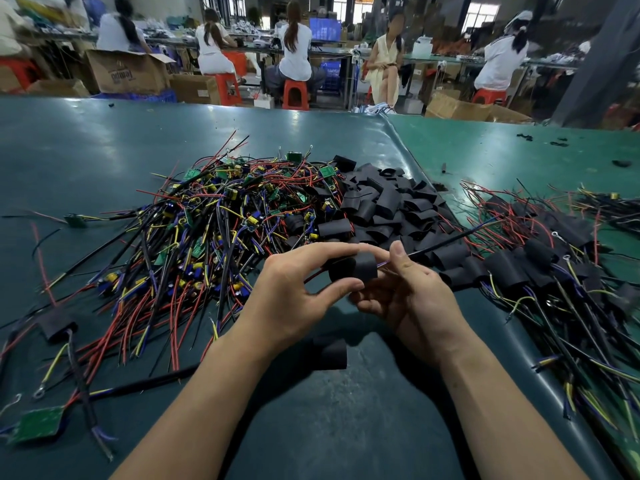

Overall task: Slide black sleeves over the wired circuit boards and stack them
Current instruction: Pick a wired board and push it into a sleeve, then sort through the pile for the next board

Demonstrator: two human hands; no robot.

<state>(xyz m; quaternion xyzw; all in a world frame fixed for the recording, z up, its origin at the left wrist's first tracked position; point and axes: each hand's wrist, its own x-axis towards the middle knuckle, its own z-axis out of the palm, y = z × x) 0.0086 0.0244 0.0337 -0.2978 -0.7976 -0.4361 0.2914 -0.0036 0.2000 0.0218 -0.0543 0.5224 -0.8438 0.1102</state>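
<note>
Above the table's near middle, my left hand [294, 296] pinches a black sleeve [353, 270] between thumb and forefinger. My right hand [412, 296] holds the same piece from the right; its thumb and fingers grip the wire bundle [446, 241] that runs up and right out of the sleeve. Whatever board sits inside the sleeve is hidden. A big tangle of wired green circuit boards [221, 216] lies left of centre. Loose black sleeves [384, 202] are heaped behind my hands. Sleeved boards [540, 268] with trailing wires are piled to the right.
One loose black sleeve [330, 353] lies on the green mat [86, 150] between my forearms. A bare green board [36, 424] and a sleeved unit [57, 323] lie at the near left. Seated people, red stools and cardboard boxes fill the background beyond the table.
</note>
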